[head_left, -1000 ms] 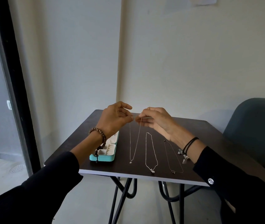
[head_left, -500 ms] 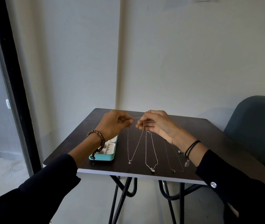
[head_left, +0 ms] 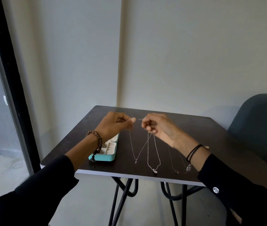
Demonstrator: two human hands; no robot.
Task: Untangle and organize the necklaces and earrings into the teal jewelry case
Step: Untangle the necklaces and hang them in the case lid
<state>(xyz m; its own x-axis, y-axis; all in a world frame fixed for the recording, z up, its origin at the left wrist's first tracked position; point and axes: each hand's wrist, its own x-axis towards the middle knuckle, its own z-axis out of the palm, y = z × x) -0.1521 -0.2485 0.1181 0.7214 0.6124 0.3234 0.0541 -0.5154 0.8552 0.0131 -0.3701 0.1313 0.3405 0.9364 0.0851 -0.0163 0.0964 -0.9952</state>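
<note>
Head view: a dark table (head_left: 211,136) is seen from its near edge; clock directions are read from the tabletop's middle, with 12 toward the wall.
Left hand (head_left: 114,126): raised above the table at about 10 o'clock, its fingers curled and one end of a thin chain pinched between thumb and forefinger.
Right hand (head_left: 160,129): held at 3 o'clock of the left hand with a small gap between them, its fingers curled and the chain's other end pinched at the fingertips.
Held necklace (head_left: 131,144): hung in a narrow V from both hands, its small pendant lowered toward 7 o'clock; whether the pendant touches the table cannot be told.
Second necklace (head_left: 154,171): laid flat as a long loop at 6 o'clock, just beside the held one, pendant toward the near edge.
Third necklace (head_left: 176,172): laid at 5 o'clock, its far part hidden under the right wrist.
Small silvery piece (head_left: 189,168): seen just beside the third necklace, below the right wrist; its kind cannot be told.
Teal jewelry case (head_left: 103,158): placed open at 8 o'clock, pale compartments shown, partly covered by the left wrist.
Wrists: a beaded bracelet (head_left: 96,139) is worn on the left, black cords (head_left: 193,151) on the right.
Chair (head_left: 259,124): placed at 3 o'clock, beside the table.
</note>
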